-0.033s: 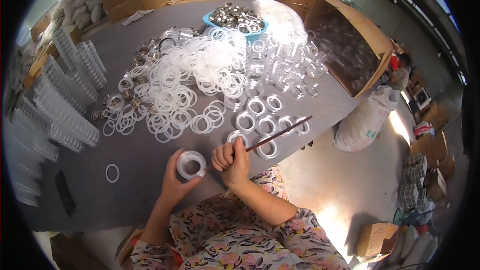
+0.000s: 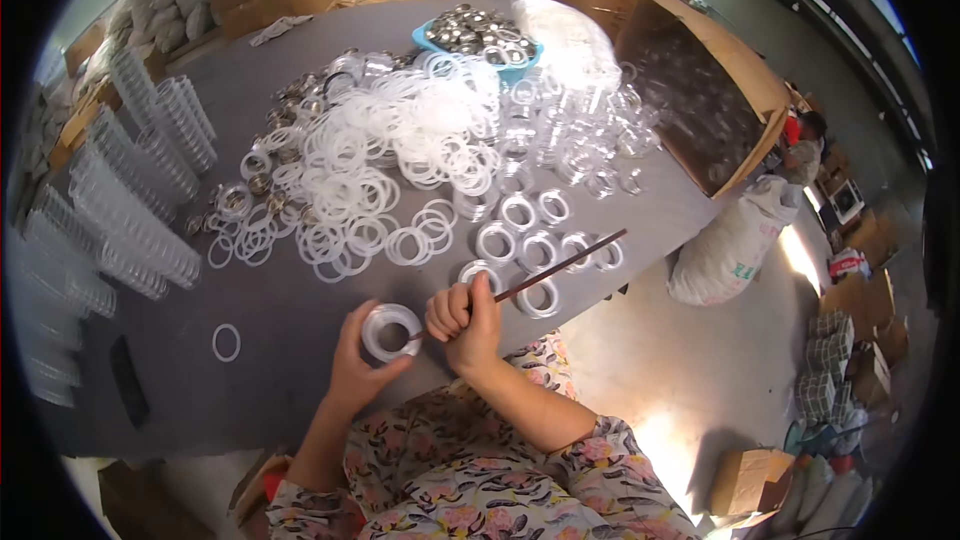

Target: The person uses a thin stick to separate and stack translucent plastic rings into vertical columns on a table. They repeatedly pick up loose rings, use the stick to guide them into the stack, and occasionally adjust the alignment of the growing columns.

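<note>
My left hand (image 2: 357, 365) is closed round the side of a clear plastic ring (image 2: 374, 336), thumb and fingers on opposite edges, just above the table's near edge. Wrapped in the fist of my right hand (image 2: 466, 328) is a thin dark brown stick (image 2: 565, 263). Its long end slants up and to the right, while the short lower end meets the right rim of the ring. Several thick clear rings (image 2: 537, 252) lie on the table beyond my right hand. One flat white ring (image 2: 226, 343) lies alone to the left.
A big heap of white rings (image 2: 350, 195) covers the table's middle, with clear plastic parts (image 2: 575, 135) beside it. Behind stands a blue basin (image 2: 520, 71) of metal pieces. Tall stacks of clear parts (image 2: 125, 220) line the left. A cardboard box (image 2: 745, 65) and white sack (image 2: 735, 250) are right.
My left hand and the ring have shifted very slightly to the right and the view has moved a little. Both grips stay the same.
</note>
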A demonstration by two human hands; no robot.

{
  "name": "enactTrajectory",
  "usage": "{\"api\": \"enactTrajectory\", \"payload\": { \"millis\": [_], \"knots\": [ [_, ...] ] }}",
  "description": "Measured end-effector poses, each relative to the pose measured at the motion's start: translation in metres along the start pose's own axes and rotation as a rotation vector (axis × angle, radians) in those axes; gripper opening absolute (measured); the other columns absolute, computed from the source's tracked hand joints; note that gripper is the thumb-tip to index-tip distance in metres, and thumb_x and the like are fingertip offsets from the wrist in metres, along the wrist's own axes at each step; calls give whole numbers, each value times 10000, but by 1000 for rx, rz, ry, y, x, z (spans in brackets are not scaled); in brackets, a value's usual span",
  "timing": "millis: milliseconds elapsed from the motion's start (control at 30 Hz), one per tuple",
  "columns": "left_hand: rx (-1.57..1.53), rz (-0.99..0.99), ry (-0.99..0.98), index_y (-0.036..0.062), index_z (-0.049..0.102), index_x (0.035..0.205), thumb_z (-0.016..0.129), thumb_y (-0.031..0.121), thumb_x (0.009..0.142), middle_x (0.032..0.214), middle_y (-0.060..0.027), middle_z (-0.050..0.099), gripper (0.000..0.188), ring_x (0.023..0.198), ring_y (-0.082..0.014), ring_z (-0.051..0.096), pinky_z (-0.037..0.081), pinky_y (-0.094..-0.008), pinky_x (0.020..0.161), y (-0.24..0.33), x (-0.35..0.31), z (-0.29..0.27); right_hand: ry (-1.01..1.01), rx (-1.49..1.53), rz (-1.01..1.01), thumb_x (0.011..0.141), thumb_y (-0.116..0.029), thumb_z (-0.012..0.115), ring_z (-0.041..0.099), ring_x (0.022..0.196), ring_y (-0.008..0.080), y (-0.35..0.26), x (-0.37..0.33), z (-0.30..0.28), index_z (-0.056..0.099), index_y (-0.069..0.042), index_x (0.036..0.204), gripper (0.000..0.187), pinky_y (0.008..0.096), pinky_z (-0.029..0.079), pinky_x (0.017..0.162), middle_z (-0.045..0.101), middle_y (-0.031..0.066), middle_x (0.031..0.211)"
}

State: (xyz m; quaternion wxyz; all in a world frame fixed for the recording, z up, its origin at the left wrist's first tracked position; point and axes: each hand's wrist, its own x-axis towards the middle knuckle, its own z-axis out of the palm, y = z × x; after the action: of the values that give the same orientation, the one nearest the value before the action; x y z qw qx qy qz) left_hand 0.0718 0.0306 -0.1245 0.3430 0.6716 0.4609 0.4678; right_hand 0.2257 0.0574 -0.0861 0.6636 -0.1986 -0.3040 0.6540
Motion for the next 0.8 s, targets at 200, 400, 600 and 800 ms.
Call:
{"api": "enactTrajectory", "payload": {
  "millis": [200,400,600,800],
  "knots": [
    [-127,38,55,15,380,1188,757,138,554,1139,-145,426,748,1043,-261,452,376,-342,864,-11,-9,17,44,10,220,901,-438,262,180,370,97,13,-4,4,252,-115,466,542,230,168,342,213,-14,426],
    [-213,-16,46,17,357,1207,769,155,561,1158,-122,440,779,1059,-228,455,364,-329,886,-20,-16,16,-9,-111,274,904,-433,248,142,364,91,26,0,18,230,-120,454,549,226,137,339,194,-22,413],
    [-170,4,77,24,357,1214,773,173,566,1168,-115,441,784,1077,-229,442,355,-329,890,-22,-15,16,-200,-432,51,912,-358,306,182,360,105,40,32,25,254,-104,457,524,253,168,360,228,-9,410],
    [-142,-14,61,27,352,1220,761,173,582,1181,-119,432,772,1104,-227,420,333,-339,912,-21,-15,13,-186,-407,184,911,-302,346,235,366,99,8,9,-1,281,-89,474,491,252,181,361,268,-1,414]
  ]
}}
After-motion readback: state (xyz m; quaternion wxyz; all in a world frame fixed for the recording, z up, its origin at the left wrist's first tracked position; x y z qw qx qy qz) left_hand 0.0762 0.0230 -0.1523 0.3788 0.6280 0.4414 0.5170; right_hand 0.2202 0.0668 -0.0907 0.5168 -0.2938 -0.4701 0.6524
